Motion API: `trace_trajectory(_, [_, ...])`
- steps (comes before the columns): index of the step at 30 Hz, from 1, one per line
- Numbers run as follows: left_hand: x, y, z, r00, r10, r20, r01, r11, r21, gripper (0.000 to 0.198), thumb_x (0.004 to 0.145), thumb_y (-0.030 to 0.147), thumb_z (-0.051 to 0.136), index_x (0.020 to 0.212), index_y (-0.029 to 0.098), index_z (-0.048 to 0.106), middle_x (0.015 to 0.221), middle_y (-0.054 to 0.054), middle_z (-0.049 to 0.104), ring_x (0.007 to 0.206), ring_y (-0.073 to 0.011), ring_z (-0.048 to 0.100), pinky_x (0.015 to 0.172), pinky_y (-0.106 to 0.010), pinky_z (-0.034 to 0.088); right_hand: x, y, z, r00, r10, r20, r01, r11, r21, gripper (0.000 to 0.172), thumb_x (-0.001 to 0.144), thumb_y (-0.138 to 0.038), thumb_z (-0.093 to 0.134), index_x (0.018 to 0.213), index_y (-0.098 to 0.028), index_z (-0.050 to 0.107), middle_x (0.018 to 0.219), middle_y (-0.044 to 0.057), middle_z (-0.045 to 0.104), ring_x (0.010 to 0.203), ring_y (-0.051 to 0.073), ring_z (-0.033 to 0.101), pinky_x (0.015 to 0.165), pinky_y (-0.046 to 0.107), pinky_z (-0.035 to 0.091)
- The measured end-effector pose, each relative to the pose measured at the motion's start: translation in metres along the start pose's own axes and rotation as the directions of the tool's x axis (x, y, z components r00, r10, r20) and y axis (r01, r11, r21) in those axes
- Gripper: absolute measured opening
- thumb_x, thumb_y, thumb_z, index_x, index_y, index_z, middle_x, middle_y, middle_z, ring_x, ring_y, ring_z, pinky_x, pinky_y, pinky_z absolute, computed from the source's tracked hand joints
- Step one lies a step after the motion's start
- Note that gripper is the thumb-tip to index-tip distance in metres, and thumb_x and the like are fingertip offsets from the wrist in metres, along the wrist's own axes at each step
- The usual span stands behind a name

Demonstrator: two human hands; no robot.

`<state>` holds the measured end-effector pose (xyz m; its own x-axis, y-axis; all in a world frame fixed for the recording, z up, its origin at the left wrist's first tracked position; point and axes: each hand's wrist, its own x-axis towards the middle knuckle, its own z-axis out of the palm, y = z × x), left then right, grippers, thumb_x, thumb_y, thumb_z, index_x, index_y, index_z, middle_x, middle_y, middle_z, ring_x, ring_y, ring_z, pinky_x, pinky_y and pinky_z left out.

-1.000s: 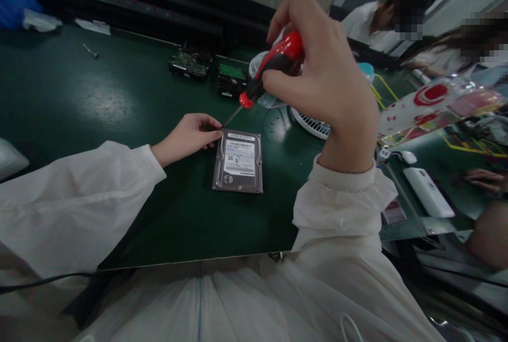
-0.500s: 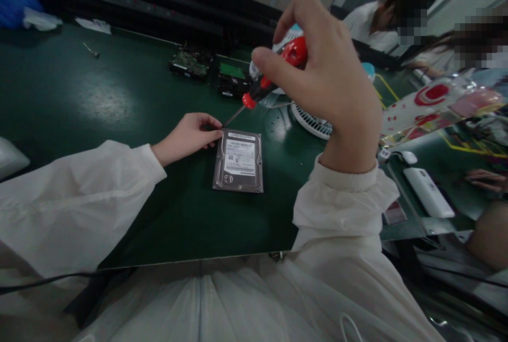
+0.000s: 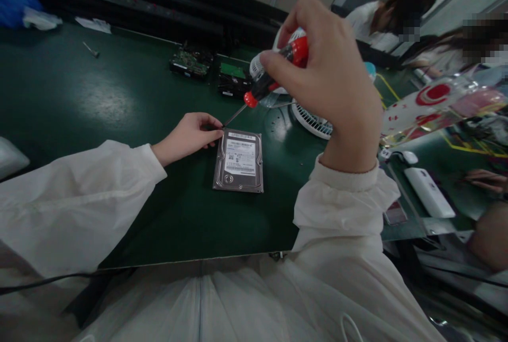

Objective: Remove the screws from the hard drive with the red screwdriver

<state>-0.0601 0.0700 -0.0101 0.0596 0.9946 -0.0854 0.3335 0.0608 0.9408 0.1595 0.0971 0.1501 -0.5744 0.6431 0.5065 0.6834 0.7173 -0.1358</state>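
Observation:
A silver hard drive (image 3: 239,162) with a white label lies flat on the green table (image 3: 166,225). My left hand (image 3: 190,135) pinches the drive's upper left corner between thumb and fingers. Over the table, my right hand (image 3: 321,61) grips the handle of a red and black screwdriver (image 3: 262,85). The screwdriver slants down to the left, and its tip meets the drive's upper left corner, close to my left fingertips. Whether a screw sits under the tip is too small to tell.
Behind the drive stand two other drives, one with an exposed circuit board (image 3: 191,62), one with a green board (image 3: 232,71). A white fan (image 3: 311,119) is partly behind my right hand. A printed clear bag (image 3: 432,98) lies right; people sit beyond.
The fingers of my right hand have shifted slightly around the screwdriver handle, and the handle has turned a little. My left hand and the drive look unmoved.

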Motion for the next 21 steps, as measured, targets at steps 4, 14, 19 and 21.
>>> trace_trajectory(4, [-0.001,0.0013,-0.0003,1.0,-0.01,-0.004,0.01,1.0,0.008,0.025,0.081,0.029,0.077,0.102,0.017,0.073,0.089,-0.006,0.072,0.066,-0.0141,0.065,0.06,-0.027,0.055,-0.0011,-0.0015,-0.0024,0.996,-0.091,0.025,0.09,0.995,0.049,0.026,0.074,-0.019,0.056,0.098,-0.026,0.047,0.106,0.003,0.063,0.079,0.02,0.052,0.078,0.035,0.039])
trace_trajectory(14, [0.0006,-0.0013,-0.001,1.0,0.016,0.004,-0.016,1.0,0.007,0.028,0.081,0.031,0.077,0.104,0.016,0.073,0.091,-0.006,0.072,0.066,-0.0136,0.064,0.057,-0.026,0.053,-0.0019,-0.0022,-0.0015,0.994,-0.103,-0.042,0.106,0.992,0.075,0.019,0.085,-0.027,0.059,0.098,-0.023,0.047,0.11,0.007,0.062,0.085,0.019,0.053,0.087,0.032,0.041])
trace_trajectory(19, [-0.0002,0.0002,-0.0014,1.0,0.0,0.004,0.0,1.0,0.005,0.028,0.08,0.031,0.078,0.104,0.016,0.073,0.091,-0.007,0.073,0.067,-0.0145,0.065,0.058,-0.027,0.054,-0.0012,-0.0023,0.0011,0.998,-0.061,-0.016,0.062,0.997,0.056,0.014,0.086,-0.032,0.056,0.096,-0.025,0.048,0.105,0.004,0.063,0.085,0.02,0.053,0.083,0.034,0.039])
trace_trajectory(21, [-0.0005,0.0012,-0.0012,1.0,0.006,0.005,-0.006,1.0,-0.001,0.028,0.08,0.03,0.078,0.104,0.016,0.073,0.092,-0.007,0.073,0.067,-0.0142,0.065,0.058,-0.027,0.054,0.0002,0.001,0.0033,1.0,-0.001,-0.022,0.001,1.0,0.024,0.023,0.09,-0.047,0.055,0.093,-0.025,0.051,0.102,0.005,0.064,0.089,0.023,0.054,0.085,0.037,0.038])
